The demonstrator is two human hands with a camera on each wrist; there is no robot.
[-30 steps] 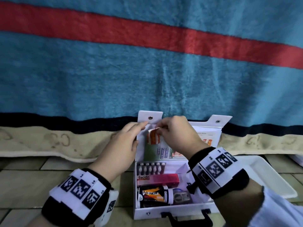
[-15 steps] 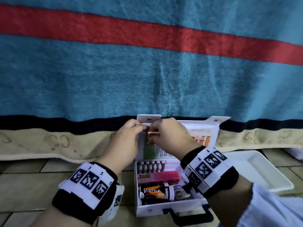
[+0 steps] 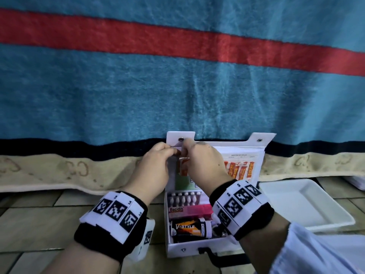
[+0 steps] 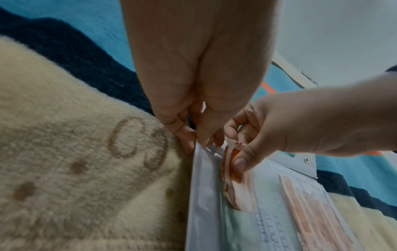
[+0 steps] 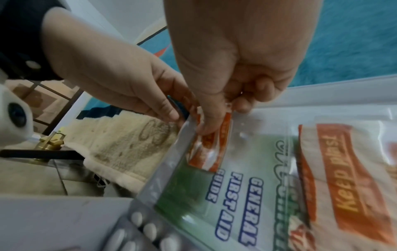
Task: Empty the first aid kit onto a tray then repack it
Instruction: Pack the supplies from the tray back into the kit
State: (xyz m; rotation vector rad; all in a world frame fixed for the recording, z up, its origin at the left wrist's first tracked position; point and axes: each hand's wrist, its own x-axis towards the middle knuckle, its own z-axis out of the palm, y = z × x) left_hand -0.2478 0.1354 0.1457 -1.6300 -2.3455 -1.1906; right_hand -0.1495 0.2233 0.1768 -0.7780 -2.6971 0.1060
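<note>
1. The white plastic first aid kit [image 3: 199, 248] sits open on the tiled floor, its lid [image 3: 256, 153] propped upright against a blue blanket with a red stripe [image 3: 177, 86].
2. The left hand [image 3: 152, 171] pinches the top edge of the clear plastic pocket [image 5: 242, 135] on the inner face of the lid, at the lid's left side.
3. The right hand [image 3: 203, 161] is right beside the left at the same corner of the lid, thumb and fingers pinching an orange-and-white plaster strip [image 5: 208, 149] that sits partly inside the pocket.
4. A green printed first aid guide [image 5: 234, 191] shows through the pocket, and more orange plaster strips [image 3: 240, 172] are tucked at the lid's right side.
5. In the base of the kit lie a blister sheet of white tablets [image 3: 183, 197], a pink Bacidin box [image 3: 189, 211] and a black-and-orange V-Style tube [image 3: 187, 228].
6. A white rectangular tray [image 3: 308, 204] lies on the floor just to the right of the kit.
</note>
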